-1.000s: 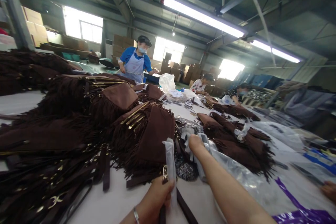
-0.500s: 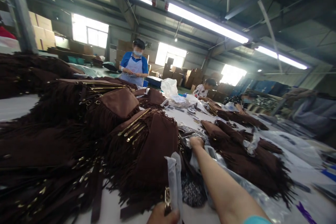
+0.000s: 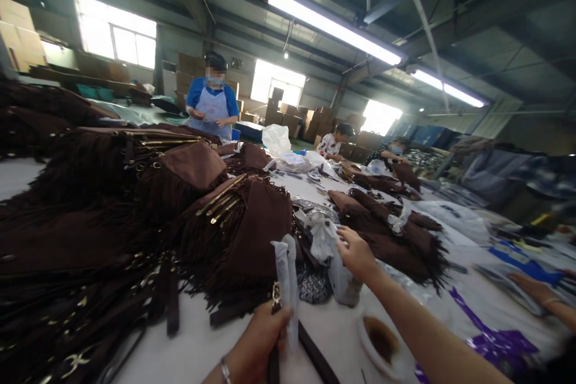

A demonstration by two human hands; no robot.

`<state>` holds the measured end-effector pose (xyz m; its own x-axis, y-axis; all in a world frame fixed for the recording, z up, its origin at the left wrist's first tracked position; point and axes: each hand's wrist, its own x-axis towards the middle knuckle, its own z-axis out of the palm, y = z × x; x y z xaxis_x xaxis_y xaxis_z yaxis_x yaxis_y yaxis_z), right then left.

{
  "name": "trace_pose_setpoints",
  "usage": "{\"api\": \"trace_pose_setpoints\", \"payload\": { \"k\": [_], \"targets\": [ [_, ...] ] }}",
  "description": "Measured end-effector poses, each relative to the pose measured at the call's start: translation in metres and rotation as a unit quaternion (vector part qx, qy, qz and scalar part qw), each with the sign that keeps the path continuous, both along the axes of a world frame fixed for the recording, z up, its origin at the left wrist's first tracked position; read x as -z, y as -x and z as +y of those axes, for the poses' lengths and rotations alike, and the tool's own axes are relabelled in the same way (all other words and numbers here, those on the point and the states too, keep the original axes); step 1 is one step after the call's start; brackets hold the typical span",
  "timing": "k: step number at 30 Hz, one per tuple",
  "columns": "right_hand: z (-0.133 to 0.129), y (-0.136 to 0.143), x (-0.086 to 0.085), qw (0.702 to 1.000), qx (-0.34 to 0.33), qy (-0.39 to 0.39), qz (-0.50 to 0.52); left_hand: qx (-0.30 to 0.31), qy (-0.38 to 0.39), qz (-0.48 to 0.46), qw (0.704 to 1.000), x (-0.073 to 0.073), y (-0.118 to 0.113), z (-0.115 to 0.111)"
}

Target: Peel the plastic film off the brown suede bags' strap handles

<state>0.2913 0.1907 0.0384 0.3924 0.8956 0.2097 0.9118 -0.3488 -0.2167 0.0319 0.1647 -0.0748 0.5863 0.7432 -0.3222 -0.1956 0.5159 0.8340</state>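
My left hand is closed around a dark brown strap with a gold metal clasp. A clear plastic sleeve covers part of it and stands up above my fingers. My right hand reaches forward with its fingers apart, beside a knotted white plastic bag; whether the fingertips touch it I cannot tell. Just left of that bag lies a stack of brown fringed bags with gold trim. Beneath the white bag shows a black-and-white speckled piece.
More brown fringed bags lie to the right. A dish of brown liquid stands near my right forearm, beside purple plastic. Another person's hand is at the right edge. A co-worker in blue stands across the table.
My right hand has drawn back toward me, and its fingers have spread beside the white bag. My left hand has risen further into view with the strap. The view has shifted right.
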Motion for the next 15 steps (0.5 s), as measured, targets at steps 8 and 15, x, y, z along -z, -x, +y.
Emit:
{"api": "trace_pose_setpoints", "payload": {
  "k": [8,15],
  "targets": [
    [-0.026,-0.021,0.009,0.997,0.051,0.044,-0.039,-0.020,0.007,-0.010,1.000,-0.001,0.000,-0.005],
    [0.045,0.004,0.005,0.990,0.047,0.118,-0.069,-0.005,-0.004,-0.015,1.000,0.005,0.001,-0.001]
  ]
}}
